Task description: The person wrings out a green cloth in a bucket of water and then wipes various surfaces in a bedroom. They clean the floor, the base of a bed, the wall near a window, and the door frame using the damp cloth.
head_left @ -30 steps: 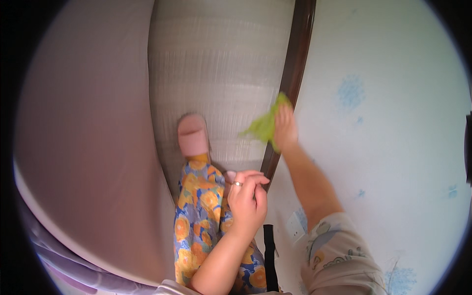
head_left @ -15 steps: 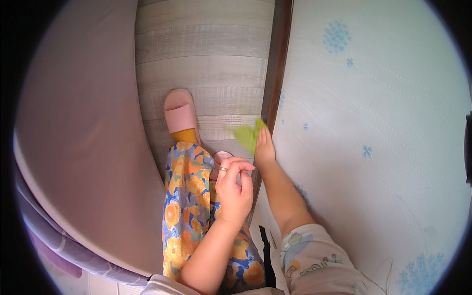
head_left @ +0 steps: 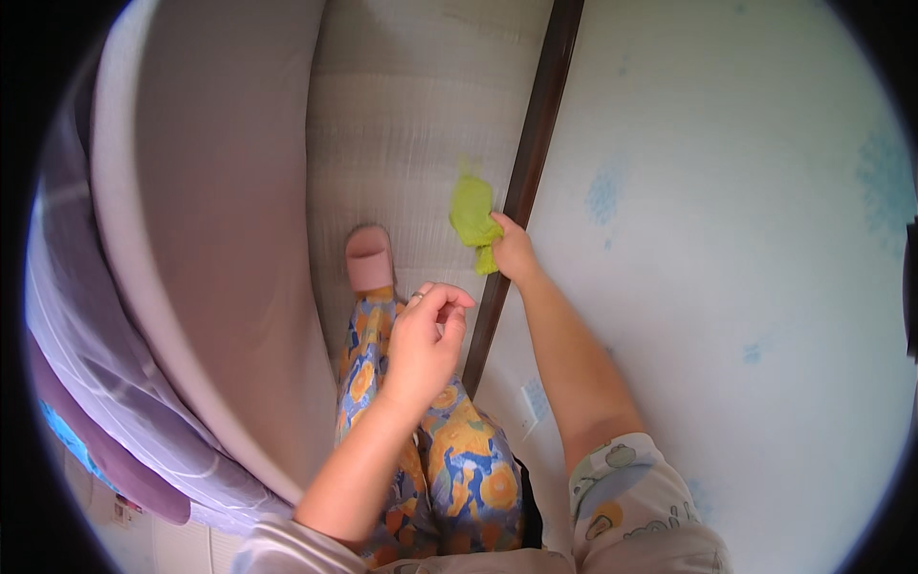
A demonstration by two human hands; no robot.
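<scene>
A bright green cloth (head_left: 471,212) hangs from my right hand (head_left: 513,249), whose fingers are closed round its edge. That hand is beside the dark brown baseboard (head_left: 528,182) where the wall meets the floor. The cloth's upper end is smeared by motion. My left hand (head_left: 427,330), with a ring on one finger, hovers over my legs with its fingers curled in; nothing shows in them.
The pale wall (head_left: 708,287) with blue flower patterns rises close on my right. To the left stands a pinkish bed side (head_left: 229,220) with lilac bedding (head_left: 115,316) on top. Grey plank floor (head_left: 411,115) runs between, under my pink slipper (head_left: 368,258). A socket plate (head_left: 534,400) sits low on the wall.
My right hand has come off the wall side with the cloth, which now hangs out further over the floor. The view has shifted forward along the baseboard; my left hand stays curled.
</scene>
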